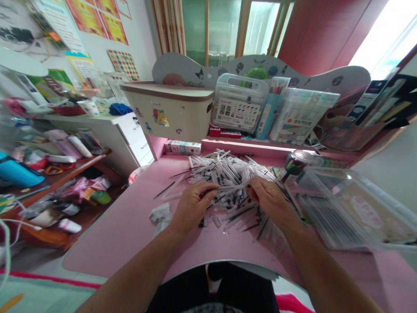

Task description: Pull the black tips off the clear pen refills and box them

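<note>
A slim whitish pen barrel (pixel 232 188) spans the gap between my two hands, low over the pile. My left hand (pixel 195 201) pinches its left end between thumb and fingers. On its right end the fingers of my right hand (pixel 264 196) are closed, with a small dark tip showing at them. Beneath and behind lies a big heap of pen parts (pixel 224 167): translucent tubes, white caps and thin dark refills. Several loose pieces, among them a short transparent cap (pixel 216 221), lie nearer the front. Crumpled white tissue (pixel 161 214) rests left of my left hand.
An open transparent plastic box (pixel 325 217) holds rows of dark-cored pens at right, beside a metal can (pixel 298 161). On the shelf behind stand a beige bin (pixel 176 115) and marker cases (pixel 239 104). The pink desk (pixel 107 234) curves at its front edge.
</note>
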Available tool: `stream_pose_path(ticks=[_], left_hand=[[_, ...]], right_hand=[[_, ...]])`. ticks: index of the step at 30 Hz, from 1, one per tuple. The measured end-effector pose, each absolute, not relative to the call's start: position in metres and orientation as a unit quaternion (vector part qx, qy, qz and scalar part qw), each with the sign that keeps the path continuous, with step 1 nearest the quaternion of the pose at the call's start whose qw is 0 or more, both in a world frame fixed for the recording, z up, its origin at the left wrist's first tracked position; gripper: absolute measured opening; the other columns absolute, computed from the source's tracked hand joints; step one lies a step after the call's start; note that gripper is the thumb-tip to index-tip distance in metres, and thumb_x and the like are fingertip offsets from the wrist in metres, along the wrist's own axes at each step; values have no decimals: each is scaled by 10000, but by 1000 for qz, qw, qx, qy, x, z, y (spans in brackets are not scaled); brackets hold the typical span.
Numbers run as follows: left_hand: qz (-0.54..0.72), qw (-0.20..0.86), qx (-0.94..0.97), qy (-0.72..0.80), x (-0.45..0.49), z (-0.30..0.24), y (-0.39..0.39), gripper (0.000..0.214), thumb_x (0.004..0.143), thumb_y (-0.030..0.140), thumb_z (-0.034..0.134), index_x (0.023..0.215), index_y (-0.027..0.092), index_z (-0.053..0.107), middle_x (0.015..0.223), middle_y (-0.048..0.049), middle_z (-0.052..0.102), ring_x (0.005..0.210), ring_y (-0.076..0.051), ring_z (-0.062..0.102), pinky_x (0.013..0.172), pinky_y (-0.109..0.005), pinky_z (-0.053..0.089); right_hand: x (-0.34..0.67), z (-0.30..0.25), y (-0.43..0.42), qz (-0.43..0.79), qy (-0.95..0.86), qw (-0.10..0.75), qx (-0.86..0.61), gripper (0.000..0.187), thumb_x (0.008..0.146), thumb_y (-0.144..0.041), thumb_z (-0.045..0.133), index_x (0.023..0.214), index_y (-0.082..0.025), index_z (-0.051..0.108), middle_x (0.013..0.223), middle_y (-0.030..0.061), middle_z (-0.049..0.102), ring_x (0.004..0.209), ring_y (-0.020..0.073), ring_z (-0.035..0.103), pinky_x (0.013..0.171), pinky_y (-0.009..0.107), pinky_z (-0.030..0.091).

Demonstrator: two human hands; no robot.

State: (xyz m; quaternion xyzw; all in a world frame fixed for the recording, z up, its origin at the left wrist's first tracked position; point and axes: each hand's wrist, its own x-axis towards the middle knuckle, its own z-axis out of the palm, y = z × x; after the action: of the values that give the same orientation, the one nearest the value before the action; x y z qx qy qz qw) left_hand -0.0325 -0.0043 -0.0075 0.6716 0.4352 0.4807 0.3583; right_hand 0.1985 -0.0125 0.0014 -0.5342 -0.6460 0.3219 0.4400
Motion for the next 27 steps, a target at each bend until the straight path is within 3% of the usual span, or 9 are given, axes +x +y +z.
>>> stream_pose_path(ticks=[5,8,11,16,18,22,27], left_hand=[[475,343,675,448,-33,-8,-3,151,822,197,654,884,231,788,841,-37,736,811,-203,655,769,-300,479],[472,335,683,446,-33,-8,-3,152,836,202,649,896,234,785,858,-39,738,826,-204,659,776,-301,480],[471,330,689,441,-34,-9,-3,151,840,200,649,896,238,784,866,-38,739,836,-203,662,776,-298,478],[465,322,694,446,-33,-9,-3,153,843,195,644,900,234,781,874,-36,737,843,-199,664,790,-300,483],[464,323,694,446,-33,-8,-3,150,842,193,645,897,229,779,877,-38,736,843,-197,665,787,-298,485],[463,333,689,447,-32,-8,-4,143,831,189,650,887,218,779,857,-36,729,830,-192,664,763,-285,490],[464,342,686,445,-32,-11,-3,153,833,185,640,903,206,774,864,-34,730,828,-183,665,758,-279,496]], right_hand=[[198,4,-16,388,-614,450,-519,180,869,-365,566,969,-215,582,593,-64,454,523,118,418,519,241,329],[198,6,-16,352,-647,444,-510,142,888,-347,540,849,-213,570,617,-49,456,556,120,415,545,247,339],[199,6,-15,322,-668,436,-510,331,942,-404,469,685,-204,527,642,-21,468,587,125,423,550,258,330],[198,5,-16,382,-625,451,-510,171,901,-375,530,891,-209,570,631,-50,467,538,115,407,529,248,331],[198,4,-16,366,-635,445,-515,168,894,-366,543,837,-209,560,624,-51,463,544,114,407,538,248,329],[199,0,-14,333,-646,424,-540,381,956,-447,452,666,-204,502,621,-24,474,591,129,442,546,258,324],[199,0,-14,372,-633,443,-514,210,927,-398,507,838,-211,537,651,-51,466,578,117,427,552,246,347]])
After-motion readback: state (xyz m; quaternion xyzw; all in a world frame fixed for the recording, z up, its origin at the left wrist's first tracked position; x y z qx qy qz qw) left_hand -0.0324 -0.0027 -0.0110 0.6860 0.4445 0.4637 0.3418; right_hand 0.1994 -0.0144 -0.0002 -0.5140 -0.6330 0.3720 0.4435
